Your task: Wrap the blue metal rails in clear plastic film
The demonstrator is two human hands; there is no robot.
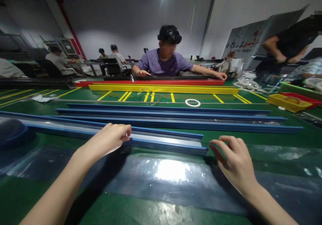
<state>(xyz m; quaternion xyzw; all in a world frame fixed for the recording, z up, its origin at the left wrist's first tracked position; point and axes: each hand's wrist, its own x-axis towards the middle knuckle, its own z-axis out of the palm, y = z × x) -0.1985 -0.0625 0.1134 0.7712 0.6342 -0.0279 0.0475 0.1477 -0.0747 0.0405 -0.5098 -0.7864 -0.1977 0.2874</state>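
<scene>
fingers of our left hand are curled over the nearest blue channel; can't tell if they actually grip it. right hand sits just beside the channel's right end, fingers loosely bent, thumb and index tips close together; can't tell whether they pinch anything. channel lies on the green counter, running from the left edge to near the middle, pale strip inside it. clear film is spread on our near side, under both hands. more blue channels lie just beyond, then a white ring, a yellow channel and a red channel. co-worker in purple is on the far side, yellow tray far right.
</scene>
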